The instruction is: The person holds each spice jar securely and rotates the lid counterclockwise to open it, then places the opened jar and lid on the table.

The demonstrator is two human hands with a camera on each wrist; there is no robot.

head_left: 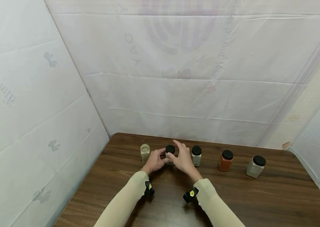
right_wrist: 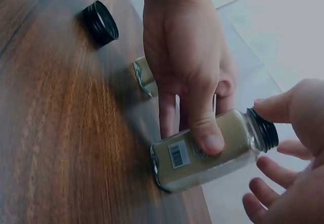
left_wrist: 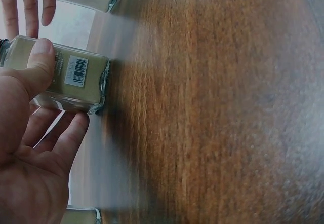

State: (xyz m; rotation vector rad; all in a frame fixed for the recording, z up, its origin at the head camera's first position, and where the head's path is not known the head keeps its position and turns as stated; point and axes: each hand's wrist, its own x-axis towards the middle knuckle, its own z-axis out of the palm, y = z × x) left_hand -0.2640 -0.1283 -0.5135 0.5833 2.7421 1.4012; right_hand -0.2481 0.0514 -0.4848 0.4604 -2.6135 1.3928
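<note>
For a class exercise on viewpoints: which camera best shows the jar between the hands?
The right wrist view: the jar shows from base to black lid. The left wrist view shows its barcode label but crops the lid; the head view shows it small, partly hidden.

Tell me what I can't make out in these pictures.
Left wrist view: the lid of the gripped jar, mostly cut off by the left edge.
Right wrist view: the mouth of the open jar, behind the left hand.
Head view: the writing on the rightmost jar, too small.
</note>
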